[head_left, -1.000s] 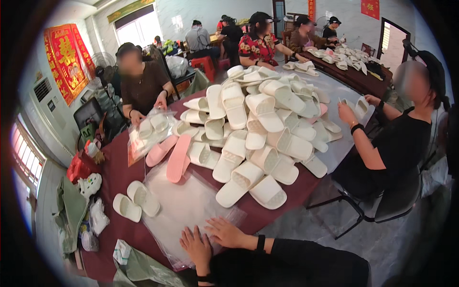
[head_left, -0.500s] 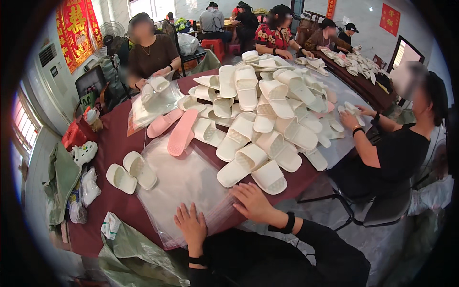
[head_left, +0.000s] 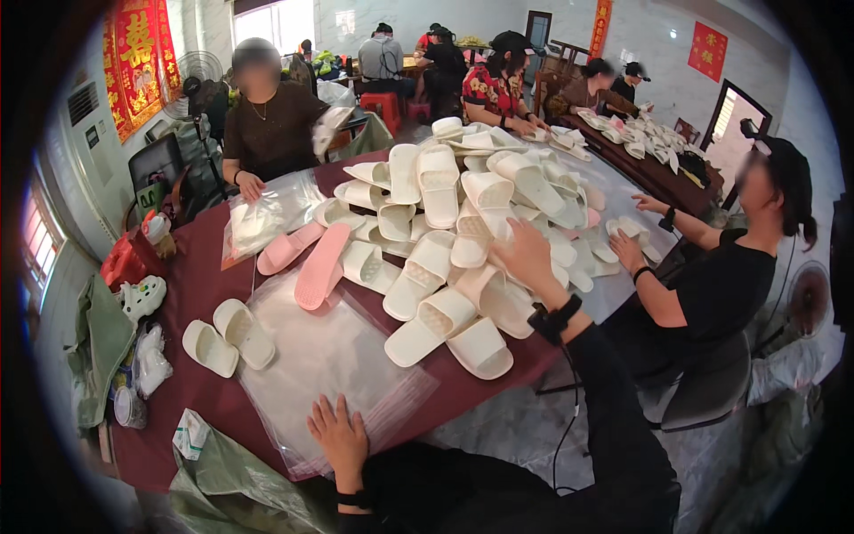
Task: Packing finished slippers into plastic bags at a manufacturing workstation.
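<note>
My left hand (head_left: 342,438) lies flat with fingers spread on the near edge of a stack of clear plastic bags (head_left: 307,356). My right hand (head_left: 531,258) is stretched over the heap of white slippers, its fingers apart at a white slipper (head_left: 487,191) in the middle of it; the fingertips partly merge with the slippers, so any contact is hard to see. Nearest that wrist is another white slipper (head_left: 507,303). One pink slipper (head_left: 323,267) rests at the far edge of the bags, with a second pink slipper (head_left: 289,247) beside it.
On the left of the maroon table (head_left: 191,294) lies a pair of white slippers (head_left: 229,338). A green cloth (head_left: 240,476) hangs over the near left edge. Across the table a person (head_left: 271,120) holds a slipper; another person (head_left: 729,258) works on the right.
My right hand has left the bags' right edge and reached forward onto the slipper heap. My left hand stays on the bags. The person across has lifted a slipper off the plastic.
</note>
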`<state>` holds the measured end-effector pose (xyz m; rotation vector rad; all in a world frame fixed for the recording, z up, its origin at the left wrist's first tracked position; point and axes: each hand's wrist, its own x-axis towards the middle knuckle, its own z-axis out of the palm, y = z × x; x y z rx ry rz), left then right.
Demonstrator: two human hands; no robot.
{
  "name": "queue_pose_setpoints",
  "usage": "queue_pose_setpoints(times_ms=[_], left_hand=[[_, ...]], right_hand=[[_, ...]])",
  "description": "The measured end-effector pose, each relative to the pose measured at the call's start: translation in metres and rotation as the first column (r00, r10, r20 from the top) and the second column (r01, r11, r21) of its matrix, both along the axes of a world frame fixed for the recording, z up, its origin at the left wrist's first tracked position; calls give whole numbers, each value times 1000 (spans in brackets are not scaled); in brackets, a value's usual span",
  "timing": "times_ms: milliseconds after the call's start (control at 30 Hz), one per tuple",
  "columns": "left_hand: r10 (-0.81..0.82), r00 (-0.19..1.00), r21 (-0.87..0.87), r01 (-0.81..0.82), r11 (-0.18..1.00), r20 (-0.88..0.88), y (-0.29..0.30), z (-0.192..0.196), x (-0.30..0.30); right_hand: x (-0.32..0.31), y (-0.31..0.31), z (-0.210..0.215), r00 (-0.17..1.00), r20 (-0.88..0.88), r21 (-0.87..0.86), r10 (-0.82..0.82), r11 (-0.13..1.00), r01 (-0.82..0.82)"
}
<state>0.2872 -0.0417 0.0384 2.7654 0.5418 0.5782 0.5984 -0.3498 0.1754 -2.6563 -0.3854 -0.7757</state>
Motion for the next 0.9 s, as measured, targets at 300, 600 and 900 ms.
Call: queue_pose_setpoints(times_ms=[300,600,900], left_hand=[[24,999,-20,-25,999,-33,-2,4,4],[32,999,12,-32,999,-31,-1,6,-1],[23,999,-16,-23,1000,-23,-2,5,0]], right_hand=[[134,-34,21,961,-268,25,-71,996,80],[165,-7,7,933,-346,-34,-99,995,92],[153,-11,22,989,-138,288,50,957,-8]])
